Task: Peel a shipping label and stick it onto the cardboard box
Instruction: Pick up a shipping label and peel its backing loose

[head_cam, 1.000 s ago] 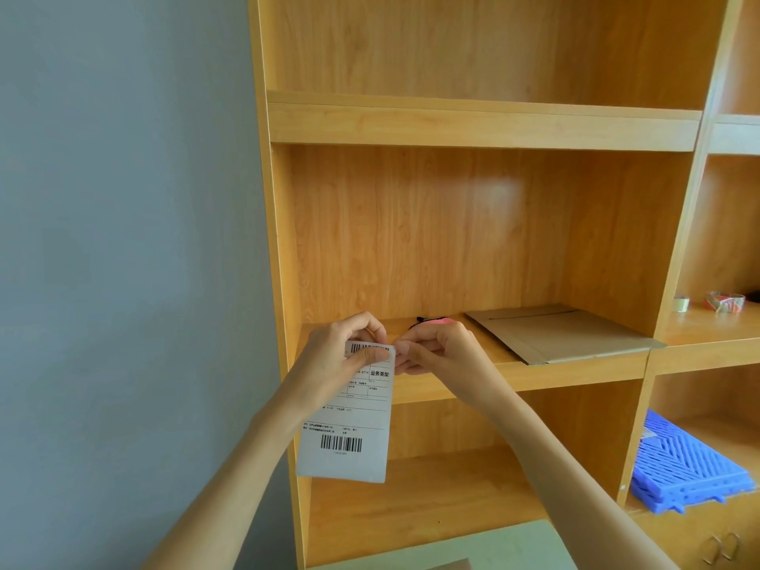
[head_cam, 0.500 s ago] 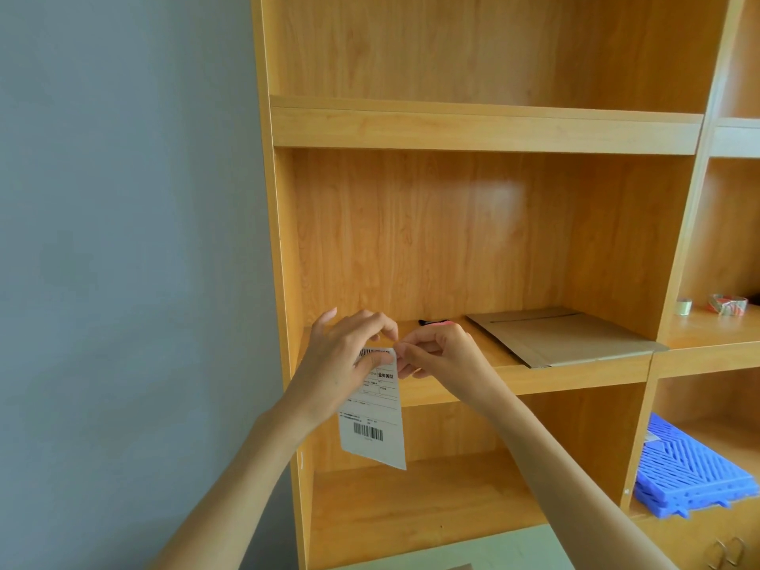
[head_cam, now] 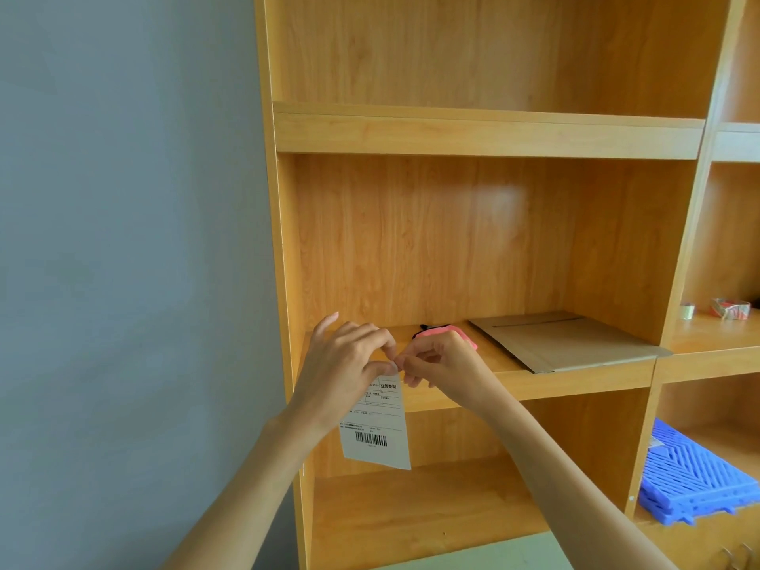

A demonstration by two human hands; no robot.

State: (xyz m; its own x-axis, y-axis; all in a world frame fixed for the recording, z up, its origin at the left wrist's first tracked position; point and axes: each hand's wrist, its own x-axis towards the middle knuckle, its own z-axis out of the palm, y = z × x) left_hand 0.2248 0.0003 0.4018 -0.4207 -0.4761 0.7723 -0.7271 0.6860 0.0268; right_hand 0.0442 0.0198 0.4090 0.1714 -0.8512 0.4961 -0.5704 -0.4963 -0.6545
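A white shipping label (head_cam: 378, 429) with barcodes hangs in front of the wooden shelf's front edge. My left hand (head_cam: 345, 372) pinches its top edge between thumb and forefinger. My right hand (head_cam: 442, 368) pinches the same top corner from the right, fingertips touching the left hand's. A flattened cardboard box (head_cam: 563, 341) lies on the middle shelf, to the right of both hands and apart from them.
A pink and black object (head_cam: 432, 332) lies on the shelf behind my right hand. Blue plastic grids (head_cam: 695, 483) fill the lower right compartment. Tape rolls (head_cam: 730, 309) sit on the right shelf. A grey wall (head_cam: 123, 261) is at left.
The label has turned and dropped slightly, now hanging lower below my left hand. Both hands have closed in on its top corner.
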